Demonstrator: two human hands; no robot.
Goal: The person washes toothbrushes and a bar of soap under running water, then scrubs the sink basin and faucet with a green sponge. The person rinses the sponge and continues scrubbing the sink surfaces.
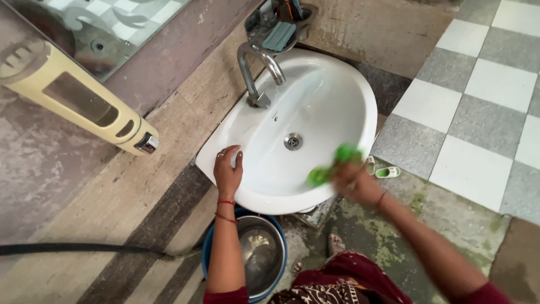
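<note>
Scrubber, green plastic scouring pad, clamped in blurred right hand at front rim of white ceramic wash basin; likely light, soft, wet-slippery, best pinched across its middle; left hand flat, fingers spread, on rim.

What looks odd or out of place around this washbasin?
Green patches stain the floor below the basin, like algae or damp. A steel pot sits in a blue tub under it. The right hand and its green scrubber are blurred.
</note>
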